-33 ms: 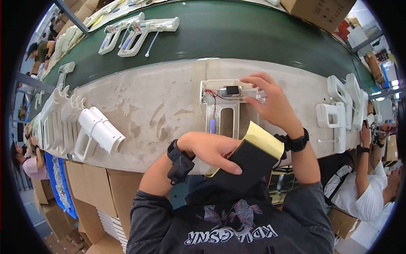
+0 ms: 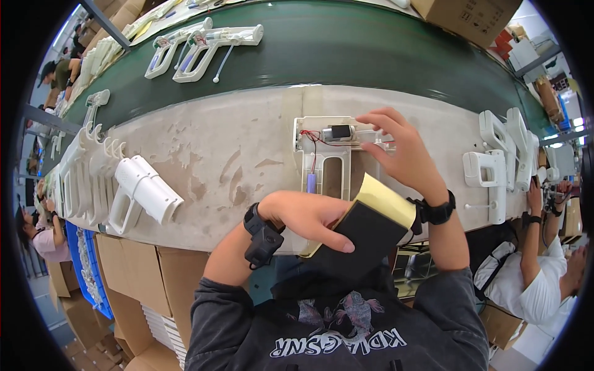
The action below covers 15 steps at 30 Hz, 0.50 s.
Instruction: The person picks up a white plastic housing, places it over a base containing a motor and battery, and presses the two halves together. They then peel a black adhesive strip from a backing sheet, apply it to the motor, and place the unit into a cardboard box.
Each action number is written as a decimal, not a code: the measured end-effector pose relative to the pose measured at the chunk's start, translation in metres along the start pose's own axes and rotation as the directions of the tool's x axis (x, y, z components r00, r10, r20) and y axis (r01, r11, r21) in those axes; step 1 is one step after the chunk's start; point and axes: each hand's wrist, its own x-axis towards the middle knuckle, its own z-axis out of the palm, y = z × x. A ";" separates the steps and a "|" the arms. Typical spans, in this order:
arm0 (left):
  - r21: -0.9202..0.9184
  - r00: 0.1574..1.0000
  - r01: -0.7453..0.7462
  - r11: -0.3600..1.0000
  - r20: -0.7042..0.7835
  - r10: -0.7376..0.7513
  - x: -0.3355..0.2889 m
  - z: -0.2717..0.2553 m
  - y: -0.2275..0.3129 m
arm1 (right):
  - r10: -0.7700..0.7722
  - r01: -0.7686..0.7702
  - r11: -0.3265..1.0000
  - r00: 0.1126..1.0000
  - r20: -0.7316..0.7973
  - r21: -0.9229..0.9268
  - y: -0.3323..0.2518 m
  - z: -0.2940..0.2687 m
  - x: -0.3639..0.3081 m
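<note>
My left hand is closed on a stack of black sheets with pale yellow backing, its thumb lying across the black face. An open white plastic toy-gun half shell lies on the bench just beyond it. Inside the shell sit a small silver motor with a black patch on it, red and black wires and a purple cylinder in the grip. Over the shell's right end hovers my right hand, fingers and thumb apart, with nothing visible between them.
A green conveyor belt runs behind the bench, carrying white half shells with parts. White gun housings stand at left and right. Cardboard boxes and a blue crate are lower left. Other people work at both sides.
My right hand has shifted slightly to the right, away from the motor. The left hand and the sheets have hardly moved.
</note>
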 end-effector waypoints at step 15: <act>0.128 0.891 -0.011 0.992 -0.449 0.067 -0.004 0.005 0.011 | 0.144 -0.143 0.990 0.989 -0.035 0.010 -0.067 -0.042 -0.069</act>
